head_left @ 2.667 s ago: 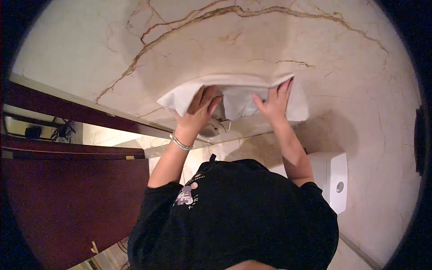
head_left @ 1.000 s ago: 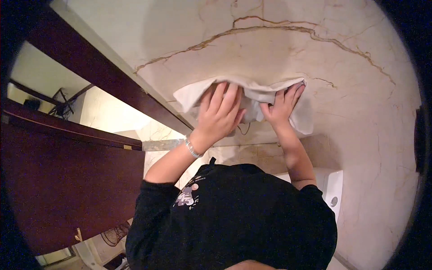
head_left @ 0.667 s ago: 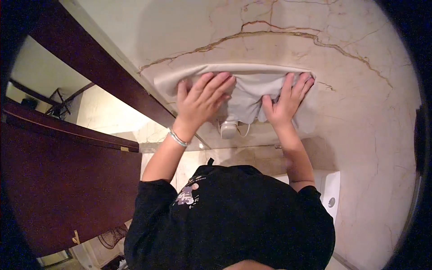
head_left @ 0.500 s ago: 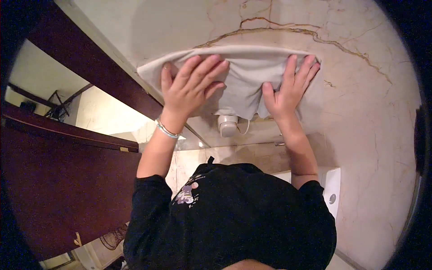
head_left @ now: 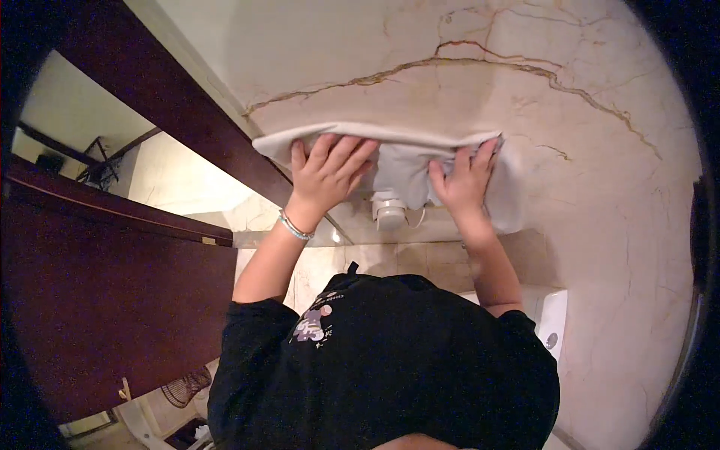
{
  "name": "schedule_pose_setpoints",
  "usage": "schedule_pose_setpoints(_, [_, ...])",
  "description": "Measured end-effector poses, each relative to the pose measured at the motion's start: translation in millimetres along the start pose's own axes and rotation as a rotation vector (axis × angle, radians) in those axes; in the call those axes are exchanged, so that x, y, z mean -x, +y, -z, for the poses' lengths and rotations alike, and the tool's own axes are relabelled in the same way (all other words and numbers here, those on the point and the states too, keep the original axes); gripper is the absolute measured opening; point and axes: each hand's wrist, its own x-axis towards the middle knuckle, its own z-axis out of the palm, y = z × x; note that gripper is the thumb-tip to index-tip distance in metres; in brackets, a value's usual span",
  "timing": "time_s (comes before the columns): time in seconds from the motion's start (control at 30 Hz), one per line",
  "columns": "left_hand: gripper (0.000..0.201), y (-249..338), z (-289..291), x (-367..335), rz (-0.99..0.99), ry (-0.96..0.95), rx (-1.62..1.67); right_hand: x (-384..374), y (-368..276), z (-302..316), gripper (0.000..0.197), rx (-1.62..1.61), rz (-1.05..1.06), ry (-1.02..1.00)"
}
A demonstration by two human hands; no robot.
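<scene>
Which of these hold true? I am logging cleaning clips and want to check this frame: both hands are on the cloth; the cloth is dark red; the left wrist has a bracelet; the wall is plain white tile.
1. Both hands press on the cloth: true. The left hand and right hand lie flat on the cloth.
2. The cloth is dark red: false. It is pale grey-white.
3. The left wrist wears a bracelet: true.
4. The wall is plain white tile: false. The marble wall is beige with brown veins.
</scene>
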Motion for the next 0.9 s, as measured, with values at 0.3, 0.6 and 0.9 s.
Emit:
schedule_pose_setpoints(0.3, [0.038, 16, -2, 36, 0.024, 0.118, 0.011, 37, -6, -1, 0.049, -0.035, 0.089, 0.037])
schedule_pose_setpoints(0.6, [0.028, -4, 33, 13, 0.236, -0.019, 0.384, 20, -21, 25, 0.036, -0.144, -0.116, -0.167])
schedule_pose_setpoints(0.9, [0.019, -38, 85, 60, 0.392, -0.115, 0.665, -1, -90, 55, 0.028, -0.406, 0.019, -0.177])
